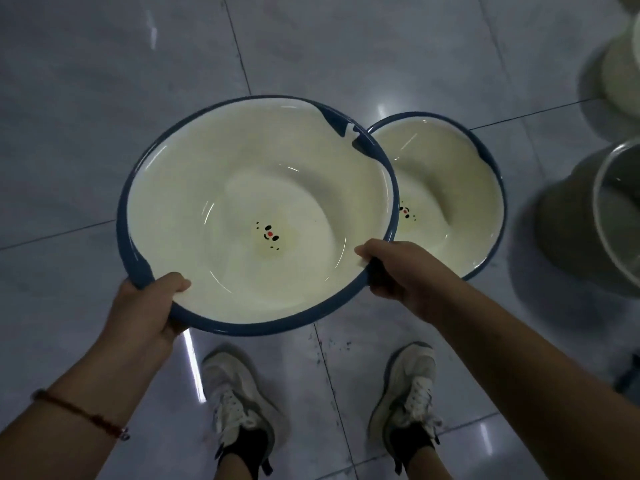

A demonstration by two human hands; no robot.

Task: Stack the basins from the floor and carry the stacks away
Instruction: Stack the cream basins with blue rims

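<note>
Left hand (149,306) and right hand (391,268) each have a closed grip on the near rim of the raised basin (256,188); it looks stiff, light and glossy, so best held by its rim above the second basin (460,188)

Floor here is glossy grey marbled floor tiles (104,98), big squares with thin dark grout lines (239,57) crossing at angles. Pretty dim overall, and you get bright white glare streaks (194,365) from overhead lights bouncing off the polish.
</note>
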